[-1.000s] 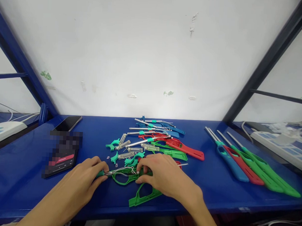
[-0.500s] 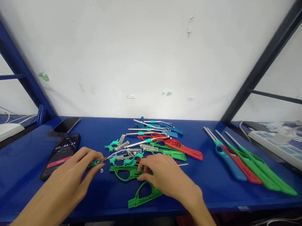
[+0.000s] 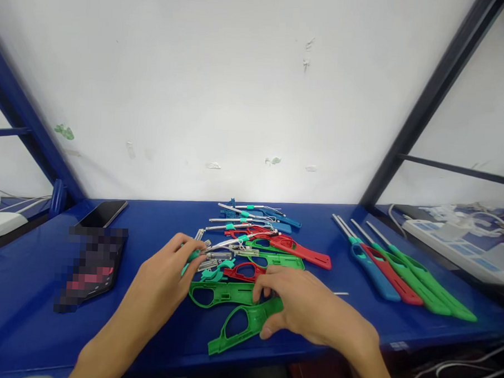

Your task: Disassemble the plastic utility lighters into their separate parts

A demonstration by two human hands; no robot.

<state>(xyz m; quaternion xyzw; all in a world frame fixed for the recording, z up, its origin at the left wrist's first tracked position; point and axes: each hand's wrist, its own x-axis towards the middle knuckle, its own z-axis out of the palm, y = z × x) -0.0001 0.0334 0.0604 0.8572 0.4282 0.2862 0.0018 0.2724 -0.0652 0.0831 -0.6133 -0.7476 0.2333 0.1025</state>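
Note:
My left hand (image 3: 171, 266) is closed in a pinch on a small teal plastic part (image 3: 193, 255), with a metal piece by the fingertips. Lighter innards with metal tubes (image 3: 228, 242) and clear fuel tanks (image 3: 219, 255) lie just beyond it. My right hand (image 3: 301, 302) curls around the upper end of a green lighter handle half (image 3: 252, 321), thumb at its near edge. A thin metal rod (image 3: 341, 293) sticks out behind that hand; its other end is hidden. Another green handle half (image 3: 220, 293) lies between the hands, near loose teal parts (image 3: 217, 272).
Red handle halves (image 3: 303, 251) and blue ones (image 3: 283, 228) lie farther back. At the right rest several assembled lighters (image 3: 413, 279). A phone (image 3: 91, 277) and a second dark phone (image 3: 103, 213) are at the left. A white power strip (image 3: 454, 242) is beyond the right post.
My left hand has moved right, away from the phone, over the loose parts. My right hand has shifted right and toward me onto the nearer green half; the metal rod moved with it.

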